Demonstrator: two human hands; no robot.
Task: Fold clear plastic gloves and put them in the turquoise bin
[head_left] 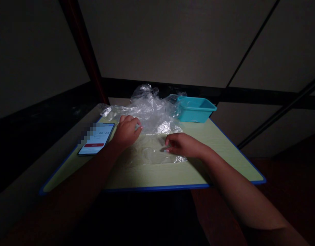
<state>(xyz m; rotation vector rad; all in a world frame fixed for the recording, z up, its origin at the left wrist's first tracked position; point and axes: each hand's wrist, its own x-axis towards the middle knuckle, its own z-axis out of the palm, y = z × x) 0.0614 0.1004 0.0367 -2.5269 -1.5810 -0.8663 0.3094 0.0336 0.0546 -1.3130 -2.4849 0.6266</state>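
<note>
Plastic (149,104), thin and clear, sits in a big crumpled heap at the back of the desk (157,177) in the head view, and a flat piece (147,152) lies in front of it, under and between the two hands. The left hand (126,131) is by the heap's front edge, its fingers bent down; I cannot tell if they pinch any plastic. The right hand (183,145) is over the flat piece's right side, with its thumb and first finger curved and a gap between them. The hands are probably spread like this to keep the thin piece flat. The blue box (194,115) is at the back right, against the heap's end, maybe to leave room in front. The phone (102,135) lies face up on the left, perhaps so its numbers are easy to see.
</note>
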